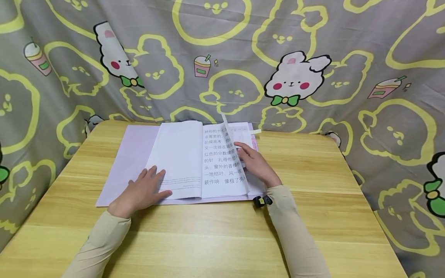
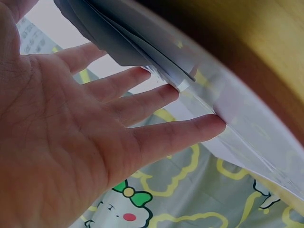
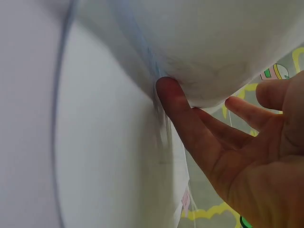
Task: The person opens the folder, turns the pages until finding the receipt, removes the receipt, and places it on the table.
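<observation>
A white paper booklet (image 1: 180, 150) lies spread near the middle of a light wood-grain tabletop (image 1: 208, 243), on top of a flat lavender cover (image 1: 121, 166) that shows widely on the left and as a narrow strip along the near edge. The left page is mostly blank, with a few lines of small print near its lower edge. The right page (image 1: 220, 170) bears rows of large black Chinese characters; its right side is lifted and curved, and its far corner points upward.

The left hand (image 1: 140, 193) grasps nothing: its fingers are spread and rest at the lower left of the booklet, the thumb reaching over the lower part of the blank page. The left wrist view shows these fingers straight, their tips touching the paper.

The right hand (image 1: 255, 162) is at the right edge of the lifted page, its fingers extended and touching the sheet without clenching. In the right wrist view, the index fingertip meets the paper while the thumb stands apart.

Beyond the lifted edge, a pale sheet with a printed grid (image 1: 242, 135) is partly visible, and a small white strip (image 1: 255, 132) juts out to its right. Beige sleeves (image 1: 101, 239) cover both arms. A small black device (image 1: 262, 201) sits at the right wrist. Behind the tabletop hangs a grey fabric curtain (image 1: 233, 50) with yellow outlined animals and white rabbits wearing green bows.
</observation>
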`<state>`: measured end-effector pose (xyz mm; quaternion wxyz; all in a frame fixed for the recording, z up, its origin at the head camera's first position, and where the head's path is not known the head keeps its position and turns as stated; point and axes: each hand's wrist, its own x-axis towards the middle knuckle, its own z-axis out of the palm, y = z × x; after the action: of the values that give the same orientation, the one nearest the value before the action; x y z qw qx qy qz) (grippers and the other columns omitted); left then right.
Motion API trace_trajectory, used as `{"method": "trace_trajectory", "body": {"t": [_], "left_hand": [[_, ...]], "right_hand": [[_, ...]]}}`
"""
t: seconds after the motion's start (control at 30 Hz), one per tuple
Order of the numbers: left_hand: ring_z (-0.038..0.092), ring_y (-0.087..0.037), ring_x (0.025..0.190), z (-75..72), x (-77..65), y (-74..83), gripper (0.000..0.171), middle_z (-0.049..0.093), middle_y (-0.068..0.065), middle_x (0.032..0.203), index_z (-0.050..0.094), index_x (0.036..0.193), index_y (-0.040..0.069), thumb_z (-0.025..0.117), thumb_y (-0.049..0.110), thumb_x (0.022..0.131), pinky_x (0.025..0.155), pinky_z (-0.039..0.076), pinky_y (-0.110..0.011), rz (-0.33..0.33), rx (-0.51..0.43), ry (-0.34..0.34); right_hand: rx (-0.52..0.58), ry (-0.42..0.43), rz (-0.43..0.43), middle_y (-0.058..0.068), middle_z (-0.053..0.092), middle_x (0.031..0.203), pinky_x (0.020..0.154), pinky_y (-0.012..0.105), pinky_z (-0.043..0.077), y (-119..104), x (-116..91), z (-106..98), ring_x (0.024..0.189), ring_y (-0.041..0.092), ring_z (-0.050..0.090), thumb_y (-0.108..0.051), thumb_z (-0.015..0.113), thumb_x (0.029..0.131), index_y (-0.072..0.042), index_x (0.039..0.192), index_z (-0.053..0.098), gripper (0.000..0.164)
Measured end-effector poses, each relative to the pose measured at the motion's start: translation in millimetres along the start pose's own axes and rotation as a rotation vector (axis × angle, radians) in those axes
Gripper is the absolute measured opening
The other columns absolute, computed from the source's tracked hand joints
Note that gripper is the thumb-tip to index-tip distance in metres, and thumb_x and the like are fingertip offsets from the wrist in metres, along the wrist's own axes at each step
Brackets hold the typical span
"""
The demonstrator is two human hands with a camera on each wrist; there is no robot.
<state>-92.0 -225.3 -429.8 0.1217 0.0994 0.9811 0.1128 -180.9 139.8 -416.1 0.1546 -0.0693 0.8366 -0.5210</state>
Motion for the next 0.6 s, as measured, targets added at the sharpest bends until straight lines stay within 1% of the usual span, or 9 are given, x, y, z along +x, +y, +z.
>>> {"method": "trace_trajectory", "body": {"t": [0.13,0.23,0.33,0.43,0.6], "left_hand": [[0.029,-0.062,0.141,-0.7,-0.9,0.4,0.087,0.031,-0.035,0.158,0.040,0.155,0.002,0.063,0.060,0.094,0.092,0.032,-0.087,0.001,0.002,0.001],[0.029,-0.062,0.141,-1.0,-1.3,0.4,0.087,0.031,-0.035,0.158,0.040,0.154,0.002,0.063,0.060,0.094,0.091,0.032,-0.087,0.004,0.003,0.006],[0.029,-0.062,0.141,-1.0,-1.3,0.4,0.087,0.031,-0.035,0.158,0.040,0.154,0.002,0.063,0.060,0.094,0.091,0.032,-0.087,0.005,0.003,0.008],[0.030,-0.062,0.141,-1.0,-0.8,0.5,0.086,0.031,-0.035,0.158,0.041,0.154,0.002,0.063,0.060,0.094,0.091,0.032,-0.087,0.004,0.006,0.006],[0.031,-0.062,0.140,-1.1,-0.1,0.9,0.086,0.032,-0.035,0.157,0.041,0.154,0.002,0.064,0.059,0.094,0.091,0.032,-0.087,-0.001,0.011,0.002]], "right_hand": [[-0.006,-0.009,-0.034,0.014,0.052,0.150,0.084,0.042,0.059,1,1,4,0.122,0.034,0.063,-0.038,0.042,0.111,-0.031,0.157,0.040,0.047],[-0.040,-0.004,-0.036,0.011,0.047,0.156,0.085,0.042,0.059,2,3,8,0.125,0.032,0.060,-0.040,0.046,0.109,-0.035,0.157,0.039,0.049],[-0.064,-0.005,-0.032,0.006,0.043,0.160,0.089,0.042,0.057,1,3,12,0.129,0.029,0.058,-0.042,0.047,0.108,-0.037,0.158,0.038,0.051],[-0.079,-0.011,-0.042,0.001,0.042,0.161,0.090,0.040,0.056,1,3,17,0.125,0.025,0.061,-0.043,0.048,0.108,-0.036,0.158,0.037,0.052],[-0.102,-0.021,-0.056,-0.001,0.042,0.160,0.088,0.036,0.057,-1,3,24,0.121,0.022,0.063,-0.043,0.049,0.108,-0.034,0.159,0.037,0.053]]}}
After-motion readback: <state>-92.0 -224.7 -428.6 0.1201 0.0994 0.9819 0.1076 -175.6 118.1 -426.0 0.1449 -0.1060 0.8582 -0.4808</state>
